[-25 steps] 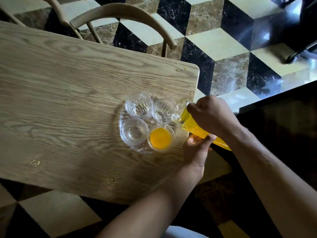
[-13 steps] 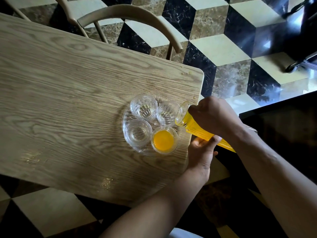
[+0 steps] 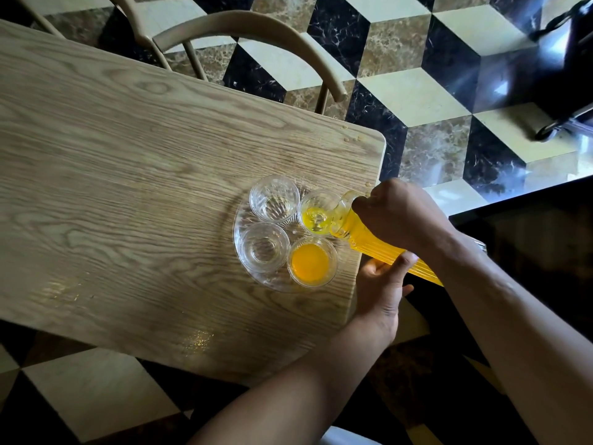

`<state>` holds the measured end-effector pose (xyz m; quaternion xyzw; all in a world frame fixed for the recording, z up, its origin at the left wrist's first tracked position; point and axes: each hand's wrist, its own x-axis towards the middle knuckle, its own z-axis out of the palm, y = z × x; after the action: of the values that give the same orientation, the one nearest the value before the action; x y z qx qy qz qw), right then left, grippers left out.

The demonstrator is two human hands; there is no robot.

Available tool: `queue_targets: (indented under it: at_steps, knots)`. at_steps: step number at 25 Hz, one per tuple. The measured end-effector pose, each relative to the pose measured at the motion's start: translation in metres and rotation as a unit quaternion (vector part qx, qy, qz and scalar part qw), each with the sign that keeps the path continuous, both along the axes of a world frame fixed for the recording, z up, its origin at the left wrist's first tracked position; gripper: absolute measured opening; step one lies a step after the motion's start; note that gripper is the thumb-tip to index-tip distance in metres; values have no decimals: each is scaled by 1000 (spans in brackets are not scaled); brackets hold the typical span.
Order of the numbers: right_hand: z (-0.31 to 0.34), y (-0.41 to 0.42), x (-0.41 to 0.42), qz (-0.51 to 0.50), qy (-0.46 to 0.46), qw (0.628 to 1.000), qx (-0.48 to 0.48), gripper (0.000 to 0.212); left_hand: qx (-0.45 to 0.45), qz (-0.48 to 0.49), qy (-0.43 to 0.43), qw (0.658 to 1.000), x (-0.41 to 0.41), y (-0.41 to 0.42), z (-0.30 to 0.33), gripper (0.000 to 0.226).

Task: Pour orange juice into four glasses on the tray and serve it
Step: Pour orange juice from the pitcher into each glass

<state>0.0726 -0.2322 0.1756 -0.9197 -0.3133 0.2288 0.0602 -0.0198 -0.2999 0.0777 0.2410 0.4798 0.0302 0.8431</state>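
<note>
While both hands (image 3: 401, 216) grip the tilted jug (image 3: 378, 244), wooden table (image 3: 128, 187), cube-patterned floor (image 3: 417, 91).

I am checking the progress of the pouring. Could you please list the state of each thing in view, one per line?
Near right glass: filled with juice.
Far right glass: filling, a little juice inside.
Far left glass: empty.
Near left glass: empty.
Pitcher: tilted, spout over the far right glass, juice inside.
Right hand: gripping the pitcher near its neck.
Left hand: supporting the pitcher from below.
Tray: flat on the table, holding all four glasses.
</note>
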Motion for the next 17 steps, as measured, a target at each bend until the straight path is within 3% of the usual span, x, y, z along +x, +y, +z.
queue_targets:
  at_steps: [17]
  knots:
    - [2,2,-3,8,-15,1000,-18,43,-18,-4,-9,1000,-5,0,4,56]
